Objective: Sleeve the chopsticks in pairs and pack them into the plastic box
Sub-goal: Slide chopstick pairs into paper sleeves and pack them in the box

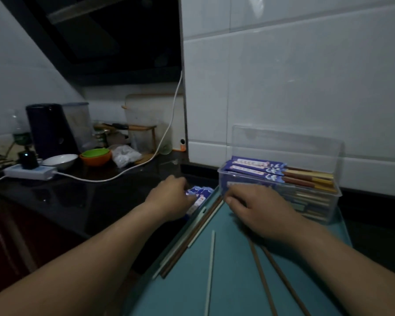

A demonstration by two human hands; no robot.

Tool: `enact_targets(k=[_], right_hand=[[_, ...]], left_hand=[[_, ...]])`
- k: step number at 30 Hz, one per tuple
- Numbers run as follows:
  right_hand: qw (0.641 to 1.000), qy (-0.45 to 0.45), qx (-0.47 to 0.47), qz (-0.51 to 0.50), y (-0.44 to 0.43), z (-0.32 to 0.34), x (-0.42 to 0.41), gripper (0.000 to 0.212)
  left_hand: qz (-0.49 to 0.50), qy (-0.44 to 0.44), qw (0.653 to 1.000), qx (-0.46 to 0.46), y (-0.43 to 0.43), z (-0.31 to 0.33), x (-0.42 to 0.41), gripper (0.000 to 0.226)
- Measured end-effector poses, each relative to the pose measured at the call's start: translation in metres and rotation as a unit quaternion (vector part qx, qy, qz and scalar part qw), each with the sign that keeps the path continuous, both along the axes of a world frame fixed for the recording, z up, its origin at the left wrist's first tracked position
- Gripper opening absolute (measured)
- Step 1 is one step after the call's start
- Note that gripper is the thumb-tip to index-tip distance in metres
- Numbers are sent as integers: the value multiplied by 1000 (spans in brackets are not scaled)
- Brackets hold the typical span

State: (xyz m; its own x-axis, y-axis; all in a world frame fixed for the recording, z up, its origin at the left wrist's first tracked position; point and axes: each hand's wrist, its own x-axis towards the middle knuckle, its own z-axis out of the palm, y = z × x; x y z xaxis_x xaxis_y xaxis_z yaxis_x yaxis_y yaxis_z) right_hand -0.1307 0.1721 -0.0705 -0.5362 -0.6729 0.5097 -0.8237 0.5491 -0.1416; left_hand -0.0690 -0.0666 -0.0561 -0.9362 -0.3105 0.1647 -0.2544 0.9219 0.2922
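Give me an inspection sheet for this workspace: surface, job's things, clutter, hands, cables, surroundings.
Surface: teal mat on a black counter.
Job's things: open box at the mat's far right, holding sleeved pairs; loose chopsticks on the mat; sleeves at its far left edge.
Clutter: white bowl, green bowl in an orange bowl, bag, dark appliance, all far left.
Hands: left hand on the sleeves; right hand at the chopstick ends beside the box; grips unclear.
Cables: white cable runs from the power strip up the wall corner.
Surroundings: tiled wall, hood.
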Motion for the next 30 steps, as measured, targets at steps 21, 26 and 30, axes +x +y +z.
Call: enact_targets(k=[21,26,30], right_hand=[[998,-19,-32,-44,3,5,4,20],[998,-28,-27,-42,4,4,2,17],[997,-30,-30,-67,4,2,0,21]], left_hand=[[-17,-68,995,-69,4,1,-19,26],[2,-17,996,-82,7,3,-17,28],[-18,60,998,8,9,10,-12,18]])
